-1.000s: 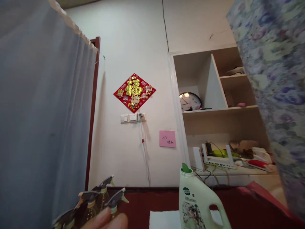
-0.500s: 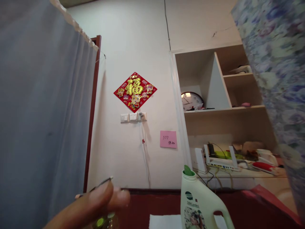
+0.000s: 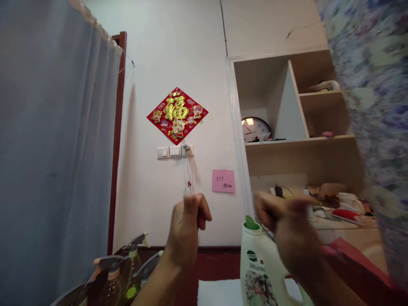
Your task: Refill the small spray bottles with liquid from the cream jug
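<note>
My left hand is raised in front of the white wall with its fingers curled into a loose fist; nothing shows in it. My right hand is lifted just above and right of a white detergent jug with a green cap. That hand is smeared by motion, its fingers bent inward, and whether it holds anything is unclear. Several amber spray bottles with grey triggers stand at the lower left, below my left forearm.
A blue curtain hangs on the left beside a dark red door frame. A floral curtain hangs on the right. Wooden shelves hold a clock and clutter. A white cloth lies on the dark red surface.
Both hands have risen into view: the left lifted from the spray bottles to chest height, and the right came in above the jug. The camera shifted slightly.
</note>
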Available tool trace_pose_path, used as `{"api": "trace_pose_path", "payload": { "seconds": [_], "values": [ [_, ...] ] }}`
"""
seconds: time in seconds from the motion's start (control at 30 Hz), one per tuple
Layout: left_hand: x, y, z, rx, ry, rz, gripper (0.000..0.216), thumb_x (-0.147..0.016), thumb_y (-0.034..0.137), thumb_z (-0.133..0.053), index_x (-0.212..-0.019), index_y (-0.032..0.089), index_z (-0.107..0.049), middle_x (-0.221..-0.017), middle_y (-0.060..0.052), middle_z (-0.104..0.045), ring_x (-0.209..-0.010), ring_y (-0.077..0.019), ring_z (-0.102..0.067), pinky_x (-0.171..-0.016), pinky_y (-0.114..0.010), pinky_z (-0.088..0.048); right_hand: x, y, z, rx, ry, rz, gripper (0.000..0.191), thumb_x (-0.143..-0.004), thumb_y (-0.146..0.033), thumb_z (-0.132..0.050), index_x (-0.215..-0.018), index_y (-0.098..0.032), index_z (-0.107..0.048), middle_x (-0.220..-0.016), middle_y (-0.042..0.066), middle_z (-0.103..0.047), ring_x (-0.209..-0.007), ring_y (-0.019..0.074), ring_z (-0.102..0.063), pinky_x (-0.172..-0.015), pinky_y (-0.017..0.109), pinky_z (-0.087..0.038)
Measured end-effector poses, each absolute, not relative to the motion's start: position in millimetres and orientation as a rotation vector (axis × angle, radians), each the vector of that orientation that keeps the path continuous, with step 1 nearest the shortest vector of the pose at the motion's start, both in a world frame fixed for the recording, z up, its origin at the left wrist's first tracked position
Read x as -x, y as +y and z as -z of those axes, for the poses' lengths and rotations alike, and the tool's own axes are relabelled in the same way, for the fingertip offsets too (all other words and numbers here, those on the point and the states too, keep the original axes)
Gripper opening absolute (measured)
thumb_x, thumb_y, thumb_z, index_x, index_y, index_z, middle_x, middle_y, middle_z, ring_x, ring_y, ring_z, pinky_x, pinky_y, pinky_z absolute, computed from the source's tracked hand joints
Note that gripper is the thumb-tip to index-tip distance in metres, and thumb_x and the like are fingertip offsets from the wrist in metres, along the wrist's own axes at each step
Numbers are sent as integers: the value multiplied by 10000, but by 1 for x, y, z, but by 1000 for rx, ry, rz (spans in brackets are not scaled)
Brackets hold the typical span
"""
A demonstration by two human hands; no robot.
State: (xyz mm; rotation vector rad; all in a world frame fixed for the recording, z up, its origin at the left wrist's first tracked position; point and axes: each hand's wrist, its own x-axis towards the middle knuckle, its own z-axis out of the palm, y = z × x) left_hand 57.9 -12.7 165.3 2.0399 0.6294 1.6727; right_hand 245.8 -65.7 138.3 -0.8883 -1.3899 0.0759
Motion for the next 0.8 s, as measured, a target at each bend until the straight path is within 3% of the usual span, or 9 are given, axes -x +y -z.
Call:
{"api": "trace_pose_path", "payload": {
  "seconds": [0.03,0.1,0.2,0.3,0.37,0.53,0.8],
  "values": [
    [-65,4,-167,-2031,740,-1581,896,-806,895,6,-539,214,-512,-480,29,-387,-478,-132,-352,-519,-278,-294,-238,-49,-143,906,-1406,-197,803,-853,-858,70,-567,-236,-350,-546,-55,-299,-508,116,-330,-483,263,-275],
    [-76,41,-163,-2042,923,-1428,912,-788,888,65,-494,221,-484,-437,19,-387,-478,-144,-383,-550,-291,-314,-223,-13,-148,977,-1410,-341,810,-835,-886,40,-490,-237,-302,-495,-56,-252,-492,110,-288,-477,267,-235],
    [-85,90,-144,-2022,1082,-1283,917,-800,885,44,-420,226,-468,-390,0,-386,-460,-163,-413,-581,-323,-334,-207,33,-141,1160,-1357,-617,791,-987,-739,-80,-473,-218,-377,-455,-63,-289,-445,90,-300,-458,243,-267],
    [-89,117,-123,-1984,1227,-1137,933,-821,865,45,-358,229,-457,-376,-24,-402,-457,-182,-435,-606,-347,-350,-196,57,-128,1332,-1243,-884,470,-1018,-559,-483,-793,-166,-611,-625,-64,-531,-468,73,-447,-466,221,-406],
    [-89,123,-113,-1969,1282,-1070,938,-839,847,43,-345,229,-461,-379,-30,-416,-471,-191,-457,-632,-353,-366,-194,63,-122,1388,-1183,-997,313,-994,-466,-587,-996,-158,-642,-812,-22,-642,-587,93,-576,-540,244,-509],
    [-85,124,-106,-1969,1328,-961,954,-845,831,67,-332,231,-468,-359,-25,-389,-480,-194,-457,-639,-346,-376,-200,62,-122,1413,-1101,-1105,306,-989,-420,-608,-1153,-163,-638,-1062,49,-684,-835,164,-674,-716,341,-592],
    [-78,129,-104,-1994,1344,-917,963,-823,855,68,-334,223,-470,-364,-26,-392,-465,-181,-431,-605,-339,-346,-209,64,-116,1401,-1030,-1157,302,-994,-428,-600,-1126,-160,-642,-1007,37,-686,-772,144,-665,-663,308,-584]
  ]
}}
